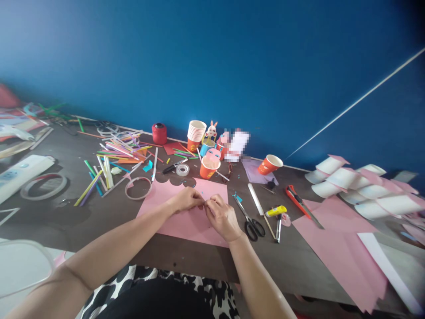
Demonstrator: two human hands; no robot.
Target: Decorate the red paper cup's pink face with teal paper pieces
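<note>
Both hands meet over a pink paper sheet [181, 230] whose top edge has curved pieces cut out. My left hand [188, 199] is closed in a pinch, its fingertips against those of the other hand. My right hand [221, 215] is also pinched, with fingers curled. Whatever sits between the fingertips is too small to make out. Just beyond the hands stands an orange paper cup [208, 171] with a pink animal face [213, 155] and a white stick across it. Scissors [254, 228] with black handles lie to the right of my right hand.
Behind are stacked cups [196, 130], red thread [159, 134] and a tape roll [182, 170]. Colourful strips [122, 148] lie left. Rightward are a glue stick [276, 211], an orange utility knife [302, 204], an orange cup [270, 165], pink sheets [345, 248] and white paper cups [332, 181].
</note>
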